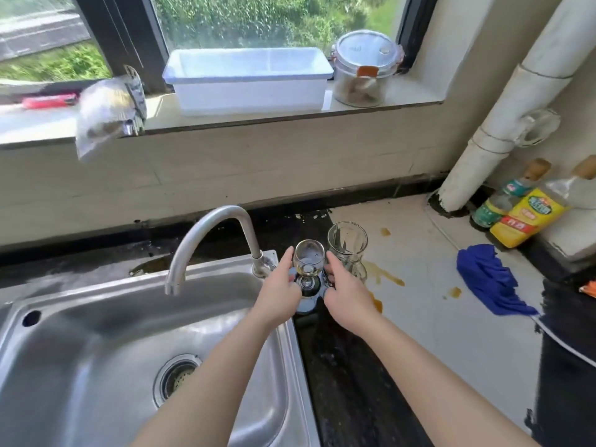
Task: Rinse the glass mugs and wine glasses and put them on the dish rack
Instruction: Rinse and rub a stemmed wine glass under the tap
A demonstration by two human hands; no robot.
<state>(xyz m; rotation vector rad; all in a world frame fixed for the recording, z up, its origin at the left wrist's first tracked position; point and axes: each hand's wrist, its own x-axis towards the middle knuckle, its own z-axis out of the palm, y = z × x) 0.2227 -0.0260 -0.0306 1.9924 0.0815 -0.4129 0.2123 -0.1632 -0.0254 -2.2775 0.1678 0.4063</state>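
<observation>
A small wine glass (pixel 308 258) stands upright on a round chrome fitting (pixel 306 301) at the sink's right rim. A little yellowish liquid lies in its bowl. My left hand (pixel 280 290) reaches to its left side, fingers extended beside the bowl. My right hand (pixel 346 296) comes in on its right side, fingertips near the bowl. Whether either hand touches the glass is unclear. A taller clear glass mug (pixel 347 250) stands just behind and to the right on the counter. A white tub-like rack (pixel 248 80) sits on the windowsill.
The steel sink (pixel 106 343) with drain and curved tap (pixel 209 240) lies to the left. Brown spills (pixel 383 275) stain the counter. A blue cloth (pixel 490 280), oil bottles (pixel 522 214), a white pipe (pixel 503 117) and a lidded jar (pixel 366 69) stand to the right.
</observation>
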